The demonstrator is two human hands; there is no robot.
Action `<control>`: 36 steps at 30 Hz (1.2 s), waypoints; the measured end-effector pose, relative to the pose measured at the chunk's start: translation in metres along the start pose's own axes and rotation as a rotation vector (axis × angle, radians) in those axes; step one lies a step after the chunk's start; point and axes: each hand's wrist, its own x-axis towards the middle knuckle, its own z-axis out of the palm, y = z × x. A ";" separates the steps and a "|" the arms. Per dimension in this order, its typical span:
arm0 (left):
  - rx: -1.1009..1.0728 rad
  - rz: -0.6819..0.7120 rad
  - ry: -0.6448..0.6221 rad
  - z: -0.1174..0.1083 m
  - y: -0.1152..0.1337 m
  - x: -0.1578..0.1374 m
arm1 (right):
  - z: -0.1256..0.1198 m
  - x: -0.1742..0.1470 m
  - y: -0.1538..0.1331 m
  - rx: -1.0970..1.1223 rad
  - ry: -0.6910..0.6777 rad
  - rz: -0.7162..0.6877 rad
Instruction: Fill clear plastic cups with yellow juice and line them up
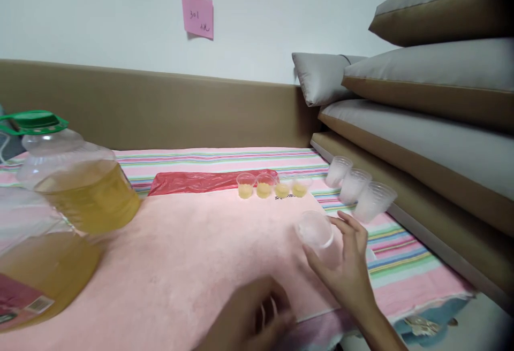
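My right hand (345, 262) has its thumb and fingertips at the sides of a clear plastic cup (315, 230), over the right part of the pink cloth. At the bottom centre, my left hand (252, 316) is smeared by motion with its fingers curled. Thin pale curved edges show between those fingers, but what they belong to is unclear. Beyond the right hand stand several small clear cups in a row, one being a cup with yellow contents (264, 186). Stacks of clear cups (373, 201) lean at the right.
Two big jugs of yellow liquid stand at left, the farther jug (88, 196) with a green cap. A red plastic bag (201, 182) lies behind the pink cloth (180, 249). Grey-brown cushions (433, 115) are piled at right. A brown padded board (152, 110) runs along the back.
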 end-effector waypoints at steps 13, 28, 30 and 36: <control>0.144 0.387 0.387 -0.074 0.005 0.026 | 0.061 -0.010 -0.057 0.274 -0.212 -0.029; -0.066 0.203 0.758 -0.024 0.018 0.053 | 0.083 0.000 -0.058 0.261 0.023 -0.004; -0.120 0.219 0.803 -0.009 0.017 0.055 | 0.081 0.002 -0.060 0.225 0.065 -0.038; -0.181 0.195 0.859 0.005 0.024 0.055 | 0.079 0.001 -0.064 0.157 0.076 -0.062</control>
